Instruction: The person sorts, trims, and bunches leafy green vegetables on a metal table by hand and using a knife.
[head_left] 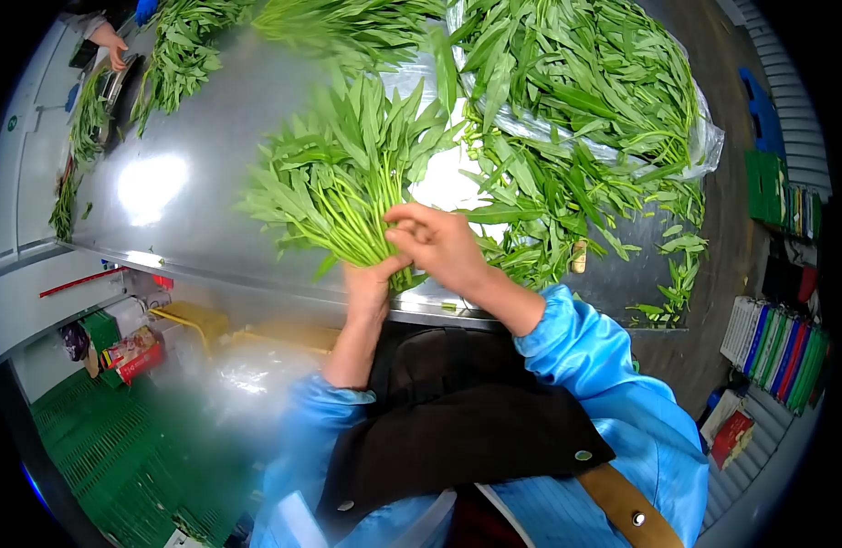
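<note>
A leafy bunch of water spinach (352, 187) is held over the near edge of the metal table, its leaves fanning up and to the left. My left hand (370, 285) is wrapped round the lower stems. At the right side of the stems is my right hand (444, 248), its fingers curled in toward the bunch. Whatever may be between those fingers is hidden. More loose water spinach (549, 196) lies just right of my right hand, with cut stem pieces among it.
A clear plastic bag (709, 146) lies under a large heap of greens (585, 73) at the back right. More greens (184, 55) lie at the far left, near another person's hand (109, 41). Green crates (110, 447) stand below the metal table (211, 183).
</note>
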{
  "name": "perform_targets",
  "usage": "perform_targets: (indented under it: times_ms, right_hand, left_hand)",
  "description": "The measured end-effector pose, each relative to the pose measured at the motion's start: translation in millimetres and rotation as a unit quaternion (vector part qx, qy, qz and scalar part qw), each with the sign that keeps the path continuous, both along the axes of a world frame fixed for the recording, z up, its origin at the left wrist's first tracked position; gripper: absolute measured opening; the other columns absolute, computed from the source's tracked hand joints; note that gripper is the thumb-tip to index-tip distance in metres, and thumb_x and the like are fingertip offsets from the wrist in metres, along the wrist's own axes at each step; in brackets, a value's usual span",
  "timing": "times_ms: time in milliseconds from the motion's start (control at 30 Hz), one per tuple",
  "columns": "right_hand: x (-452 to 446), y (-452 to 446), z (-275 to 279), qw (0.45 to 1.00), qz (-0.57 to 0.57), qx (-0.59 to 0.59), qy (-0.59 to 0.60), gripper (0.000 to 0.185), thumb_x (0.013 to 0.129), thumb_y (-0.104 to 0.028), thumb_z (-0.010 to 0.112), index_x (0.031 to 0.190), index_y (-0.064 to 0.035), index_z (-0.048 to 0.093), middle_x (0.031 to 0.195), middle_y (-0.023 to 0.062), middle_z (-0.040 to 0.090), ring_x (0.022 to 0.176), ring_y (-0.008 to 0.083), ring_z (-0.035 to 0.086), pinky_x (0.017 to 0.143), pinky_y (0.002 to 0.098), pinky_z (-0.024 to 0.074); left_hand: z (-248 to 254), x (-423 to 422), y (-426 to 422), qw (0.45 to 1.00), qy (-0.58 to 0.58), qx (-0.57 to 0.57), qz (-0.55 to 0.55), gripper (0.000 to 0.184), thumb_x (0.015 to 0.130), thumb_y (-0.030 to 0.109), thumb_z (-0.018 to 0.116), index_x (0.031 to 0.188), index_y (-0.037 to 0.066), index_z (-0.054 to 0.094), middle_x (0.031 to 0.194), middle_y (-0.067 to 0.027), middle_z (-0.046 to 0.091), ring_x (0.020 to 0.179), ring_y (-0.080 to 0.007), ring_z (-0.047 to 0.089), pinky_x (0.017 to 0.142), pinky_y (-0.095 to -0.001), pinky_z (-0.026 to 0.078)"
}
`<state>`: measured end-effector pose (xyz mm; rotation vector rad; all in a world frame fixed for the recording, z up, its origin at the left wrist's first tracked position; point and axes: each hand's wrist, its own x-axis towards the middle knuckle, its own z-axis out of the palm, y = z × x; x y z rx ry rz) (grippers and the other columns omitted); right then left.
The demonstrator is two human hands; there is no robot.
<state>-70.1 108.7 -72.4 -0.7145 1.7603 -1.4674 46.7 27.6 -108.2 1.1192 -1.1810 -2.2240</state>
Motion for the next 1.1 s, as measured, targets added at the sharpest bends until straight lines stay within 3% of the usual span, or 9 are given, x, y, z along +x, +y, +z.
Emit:
perform_targets:
  times_ms: [133, 233, 533, 633, 733, 900, 967, 1000, 1100]
  right_hand:
    - [5.4, -16.3, -19.4, 0.955, 0.013, 0.017, 0.295, 0.024, 0.079, -0.011, 0.068, 0.1, -0.0031, 0.063, 0.075, 0.0078, 0.064, 0.056, 0.0208, 0.06, 0.053, 0.0339, 0.0467]
    - [2.6, -15.1, -13.6, 0.98, 0.0, 0.025, 0.197, 0.022, 0.079, -0.012, 0.068, 0.098, -0.0024, 0.062, 0.076, 0.0101, 0.066, 0.062, 0.0287, 0.063, 0.058, 0.0379, 0.0483]
    - [0.2, -31.9, -5.7, 0.951, -0.001, 0.179, 0.252, 0.026, 0.08, -0.017, 0.066, 0.1, -0.002, 0.062, 0.068, 0.0129, 0.066, 0.062, 0.0358, 0.062, 0.058, 0.0422, 0.0488]
    - [-7.4, -39.1, -15.4, 0.96, -0.014, 0.154, 0.235, 0.023, 0.079, -0.015, 0.067, 0.098, -0.0019, 0.064, 0.063, 0.0114, 0.064, 0.058, 0.0305, 0.064, 0.056, 0.0388, 0.0484]
    - [-8.0, -38.9, -26.0, 0.994, -0.041, 0.054, 0.081, 0.017, 0.08, -0.013, 0.068, 0.093, -0.0029, 0.065, 0.063, 0.0074, 0.064, 0.056, 0.0202, 0.063, 0.053, 0.0324, 0.0468]
    - [5.7, -14.6, -1.3, 0.979, 0.052, -0.11, 0.165, 0.01, 0.083, -0.009, 0.065, 0.089, -0.0025, 0.062, 0.066, 0.0043, 0.062, 0.056, 0.0104, 0.057, 0.052, 0.0249, 0.0435]
    - [4.2, -2.1, 14.9, 0.98, 0.191, -0.056, 0.019, 0.011, 0.084, -0.01, 0.065, 0.091, -0.0023, 0.062, 0.065, 0.0047, 0.062, 0.055, 0.0094, 0.057, 0.051, 0.0254, 0.0429]
    - [2.5, -2.7, 21.6, 0.963, 0.216, 0.003, -0.162, 0.014, 0.084, -0.01, 0.065, 0.096, -0.0023, 0.063, 0.062, 0.0046, 0.06, 0.052, 0.0074, 0.055, 0.049, 0.027, 0.0425]
    - [-3.2, -13.5, 3.4, 0.989, 0.089, 0.051, 0.11, 0.02, 0.083, -0.015, 0.066, 0.098, -0.0015, 0.064, 0.06, 0.0097, 0.06, 0.05, 0.016, 0.06, 0.048, 0.0319, 0.0448]
  left_hand:
    - [-3.6, 2.4, 4.4, 0.999, -0.03, -0.01, 0.016, 0.059, 0.067, -0.007, 0.074, 0.12, -0.001, 0.051, 0.115, -0.0081, 0.058, 0.102, -0.0174, 0.058, 0.084, -0.0299, 0.05]
    - [1.2, 3.6, 4.7, 0.999, -0.015, -0.003, 0.029, 0.061, 0.066, -0.007, 0.074, 0.122, 0.0, 0.049, 0.115, -0.0081, 0.057, 0.102, -0.0182, 0.058, 0.086, -0.0307, 0.049]
    - [-4.8, 6.2, 9.6, 1.0, -0.004, 0.005, 0.03, 0.06, 0.067, -0.007, 0.074, 0.121, 0.0, 0.049, 0.116, -0.0081, 0.056, 0.103, -0.0197, 0.057, 0.09, -0.0316, 0.047]
    - [-5.1, 6.8, 11.4, 1.0, -0.004, -0.006, 0.02, 0.06, 0.067, -0.008, 0.074, 0.121, 0.001, 0.049, 0.115, -0.0082, 0.056, 0.102, -0.0201, 0.057, 0.089, -0.0316, 0.048]
    - [-4.0, 7.4, 11.8, 1.0, -0.004, 0.021, 0.019, 0.059, 0.067, -0.008, 0.073, 0.121, 0.0, 0.049, 0.115, -0.0086, 0.056, 0.102, -0.0206, 0.058, 0.087, -0.0322, 0.049]
    - [-10.0, 10.2, 7.1, 0.997, 0.012, 0.061, 0.055, 0.048, 0.072, -0.007, 0.068, 0.117, -0.002, 0.052, 0.112, -0.0099, 0.057, 0.099, -0.0197, 0.059, 0.082, -0.032, 0.052]
    - [-15.7, 16.5, 4.5, 0.995, 0.011, 0.094, 0.032, 0.044, 0.074, -0.007, 0.066, 0.116, -0.002, 0.052, 0.11, -0.0103, 0.058, 0.098, -0.0193, 0.059, 0.081, -0.0315, 0.052]
    - [-14.3, 20.3, -0.9, 0.994, 0.005, 0.112, 0.0, 0.043, 0.074, -0.007, 0.065, 0.116, -0.002, 0.053, 0.109, -0.0105, 0.058, 0.098, -0.0191, 0.06, 0.08, -0.0312, 0.052]
    - [-3.6, 11.0, 7.4, 0.996, 0.005, 0.082, 0.016, 0.049, 0.071, -0.009, 0.067, 0.117, -0.002, 0.053, 0.109, -0.0092, 0.059, 0.096, -0.0195, 0.06, 0.08, -0.0308, 0.051]
